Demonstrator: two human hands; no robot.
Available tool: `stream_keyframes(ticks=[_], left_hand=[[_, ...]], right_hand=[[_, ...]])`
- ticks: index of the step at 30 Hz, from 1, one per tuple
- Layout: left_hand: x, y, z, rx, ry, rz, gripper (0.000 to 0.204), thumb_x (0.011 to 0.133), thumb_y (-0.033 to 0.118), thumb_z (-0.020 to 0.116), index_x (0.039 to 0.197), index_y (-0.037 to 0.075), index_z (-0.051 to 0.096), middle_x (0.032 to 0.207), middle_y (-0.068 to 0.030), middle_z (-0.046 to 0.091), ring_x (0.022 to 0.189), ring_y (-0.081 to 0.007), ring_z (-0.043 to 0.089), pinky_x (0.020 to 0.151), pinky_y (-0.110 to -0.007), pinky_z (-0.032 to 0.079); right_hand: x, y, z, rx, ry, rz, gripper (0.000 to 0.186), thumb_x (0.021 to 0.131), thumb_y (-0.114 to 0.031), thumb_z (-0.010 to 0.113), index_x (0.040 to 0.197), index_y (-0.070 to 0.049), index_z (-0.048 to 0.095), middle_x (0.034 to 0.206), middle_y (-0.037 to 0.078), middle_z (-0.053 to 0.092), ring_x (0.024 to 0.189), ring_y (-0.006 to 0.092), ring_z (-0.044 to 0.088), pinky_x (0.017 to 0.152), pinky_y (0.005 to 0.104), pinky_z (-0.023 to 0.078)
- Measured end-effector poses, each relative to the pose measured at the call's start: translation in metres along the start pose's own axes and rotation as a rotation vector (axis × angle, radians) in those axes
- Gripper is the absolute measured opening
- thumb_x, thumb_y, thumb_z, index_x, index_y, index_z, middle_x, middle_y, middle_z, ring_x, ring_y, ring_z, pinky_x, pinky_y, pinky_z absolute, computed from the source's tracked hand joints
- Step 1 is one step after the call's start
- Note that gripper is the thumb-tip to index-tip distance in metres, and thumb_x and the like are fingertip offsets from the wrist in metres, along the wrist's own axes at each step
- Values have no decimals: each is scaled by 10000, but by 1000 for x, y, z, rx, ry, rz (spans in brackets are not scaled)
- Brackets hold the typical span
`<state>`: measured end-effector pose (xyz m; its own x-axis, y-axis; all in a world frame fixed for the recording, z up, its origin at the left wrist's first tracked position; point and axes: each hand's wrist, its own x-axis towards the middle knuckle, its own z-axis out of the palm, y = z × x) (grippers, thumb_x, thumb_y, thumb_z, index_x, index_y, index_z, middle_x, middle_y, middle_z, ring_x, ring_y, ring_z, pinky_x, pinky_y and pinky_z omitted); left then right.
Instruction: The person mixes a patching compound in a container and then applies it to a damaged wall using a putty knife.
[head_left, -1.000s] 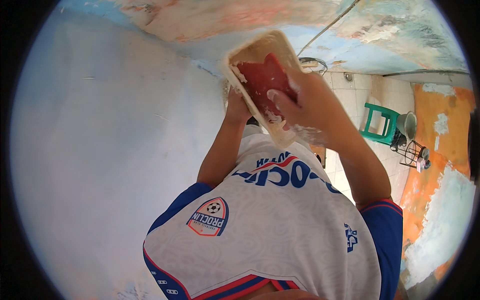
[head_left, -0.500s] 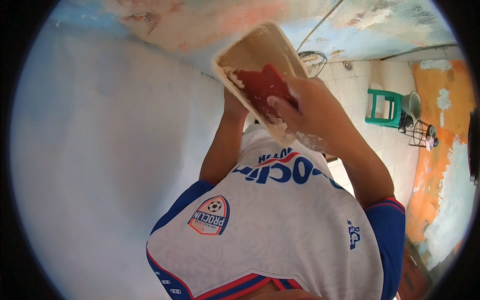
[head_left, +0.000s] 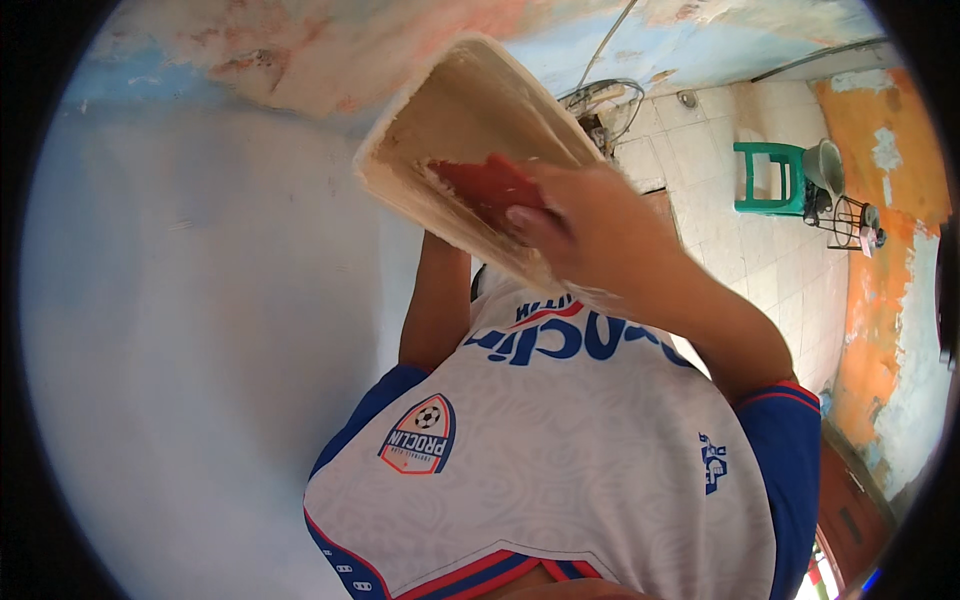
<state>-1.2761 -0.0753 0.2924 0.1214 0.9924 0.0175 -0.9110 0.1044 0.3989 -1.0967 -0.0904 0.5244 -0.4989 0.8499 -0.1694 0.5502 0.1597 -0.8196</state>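
Right grip clasps scraper; trough hides left grip, state unclear; green stool beyond.

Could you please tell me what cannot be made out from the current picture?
In the head view:
- The left hand: hidden behind the cream container; only its forearm shows.
- Most of the right hand's fingers: hidden by the hand itself and the red scraper.
- The small objects near the grey bucket: too small to identify.
- The brown panel, lower right: cut off by the dark lens rim.
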Motion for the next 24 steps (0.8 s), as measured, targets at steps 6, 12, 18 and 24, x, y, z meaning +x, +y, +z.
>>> stream_keyframes(ticks=[6,12,18,24], left_hand=[[-2,2,4,17,-4,-24,620,922,501,622,1397,131,478,1305,-79,602,1131,-247,632,939,-398,566],[0,8,4,28,5,-15,621,924,505,615,1400,130,476,1305,-80,601,1132,-248,631,942,-400,564],[2,4,3,23,-10,-24,623,927,510,608,1402,130,474,1306,-81,601,1134,-249,630,944,-401,562],[1,10,9,38,-1,-2,624,929,514,600,1404,130,472,1306,-83,600,1135,-251,629,947,-402,559]], right_hand=[[10,10,20,-137,-67,67,255,941,-147,608,1119,34,630,782,221,663,738,400,646,681,446,503],[-12,3,1,-5,46,-86,252,941,-154,611,1129,10,642,781,214,665,739,389,646,670,428,504],[-9,12,3,-111,168,-98,309,927,-149,637,1189,14,636,792,215,675,689,365,653,663,413,517],[-9,6,-3,-143,72,-152,283,917,-127,643,1167,6,641,793,214,675,659,396,639,648,426,521]])
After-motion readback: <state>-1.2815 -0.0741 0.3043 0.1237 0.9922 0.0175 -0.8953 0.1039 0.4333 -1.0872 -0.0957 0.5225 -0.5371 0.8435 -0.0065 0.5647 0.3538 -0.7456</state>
